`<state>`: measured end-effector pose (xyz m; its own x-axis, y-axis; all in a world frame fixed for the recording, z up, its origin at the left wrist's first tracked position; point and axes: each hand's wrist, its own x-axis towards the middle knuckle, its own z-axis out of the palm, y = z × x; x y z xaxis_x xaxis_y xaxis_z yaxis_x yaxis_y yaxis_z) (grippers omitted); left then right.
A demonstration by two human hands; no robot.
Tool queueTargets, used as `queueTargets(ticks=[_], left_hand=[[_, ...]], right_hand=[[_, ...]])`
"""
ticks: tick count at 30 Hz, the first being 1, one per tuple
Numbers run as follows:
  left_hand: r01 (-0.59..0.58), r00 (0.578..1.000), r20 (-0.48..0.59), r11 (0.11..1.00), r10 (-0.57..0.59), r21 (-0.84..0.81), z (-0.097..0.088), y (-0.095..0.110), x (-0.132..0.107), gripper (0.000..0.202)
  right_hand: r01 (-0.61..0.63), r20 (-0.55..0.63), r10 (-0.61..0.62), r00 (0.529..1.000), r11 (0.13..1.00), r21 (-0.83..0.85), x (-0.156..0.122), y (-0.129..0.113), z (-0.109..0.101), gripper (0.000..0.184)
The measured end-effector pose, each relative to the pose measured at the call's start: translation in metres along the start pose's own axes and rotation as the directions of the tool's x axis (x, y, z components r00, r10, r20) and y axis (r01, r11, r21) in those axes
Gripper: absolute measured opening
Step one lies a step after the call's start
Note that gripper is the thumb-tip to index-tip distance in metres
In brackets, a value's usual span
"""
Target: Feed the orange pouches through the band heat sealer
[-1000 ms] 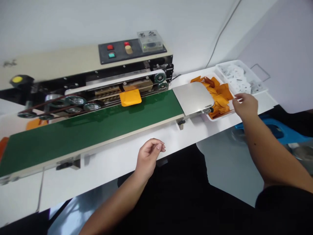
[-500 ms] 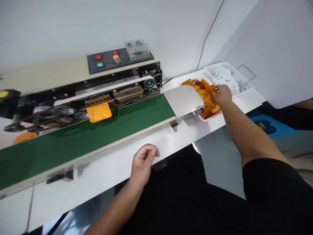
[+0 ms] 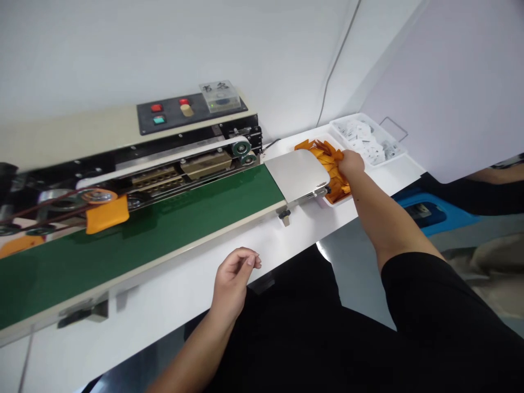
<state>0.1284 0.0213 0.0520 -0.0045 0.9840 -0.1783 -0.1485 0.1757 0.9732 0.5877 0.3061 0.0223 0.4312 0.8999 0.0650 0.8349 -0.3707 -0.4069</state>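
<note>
Pouch (image 3: 107,214) slid leftward; left hand (image 3: 231,281) loosely closed, right hand (image 3: 352,165) at tray (image 3: 336,203), grip unclear.

The head-worn camera looks forward and down from nearby, over the bare left hand (image 3: 230,281) toward the long, flat green belt (image 3: 196,219).

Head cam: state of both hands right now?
Left hand: loosely closed, nothing visible in it.
Right hand: at the pile of orange packets; cannot tell whether it grips one.
</note>
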Motion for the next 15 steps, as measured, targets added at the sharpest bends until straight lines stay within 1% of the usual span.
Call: queueTargets(ticks=[1, 3, 7, 8, 10, 12, 13, 15], left_hand=[[0.002, 1.0, -0.002, 1.0, -0.002, 0.002, 0.0, 0.0, 0.0, 0.032], [0.001, 1.0, -0.001, 1.0, -0.001, 0.0, -0.001, -0.001, -0.001, 0.032], [-0.007, 1.0, 0.01, 1.0, 0.007, -0.017, -0.002, -0.004, -0.002, 0.03], [-0.005, 1.0, 0.01, 1.0, 0.005, -0.019, -0.002, -0.005, -0.002, 0.03], [0.006, 1.0, 0.02, 1.0, -0.005, -0.02, 0.001, -0.007, 0.0, 0.03], [0.016, 0.999, 0.042, 1.0, -0.016, -0.021, 0.005, -0.009, 0.003, 0.031], [0.021, 0.998, 0.056, 1.0, -0.02, -0.021, 0.008, -0.01, 0.004, 0.032], [0.027, 0.996, 0.083, 0.999, -0.025, -0.019, 0.015, -0.01, 0.009, 0.032]], right_hand=[[-0.032, -0.012, 0.032, 0.999, 0.999, 0.003, -0.001, 0.001, -0.002, 0.016], [-0.073, -0.058, 0.073, 0.996, 0.997, 0.003, -0.006, 0.004, -0.008, 0.016], [-0.056, -0.241, 0.107, 0.965, 0.976, 0.211, -0.02, 0.015, -0.027, 0.025], [-0.044, -0.272, 0.12, 0.955, 0.962, 0.269, -0.024, 0.017, -0.032, 0.026], [-0.031, -0.29, 0.145, 0.946, 0.931, 0.363, -0.032, 0.017, -0.041, 0.032], [-0.006, -0.29, 0.175, 0.941, 0.865, 0.502, -0.044, 0.013, -0.048, 0.033], [0.022, -0.293, 0.189, 0.937, 0.806, 0.592, -0.051, 0.009, -0.05, 0.032], [0.114, -0.299, 0.19, 0.935, 0.637, 0.762, -0.069, -0.002, -0.055, 0.028]])
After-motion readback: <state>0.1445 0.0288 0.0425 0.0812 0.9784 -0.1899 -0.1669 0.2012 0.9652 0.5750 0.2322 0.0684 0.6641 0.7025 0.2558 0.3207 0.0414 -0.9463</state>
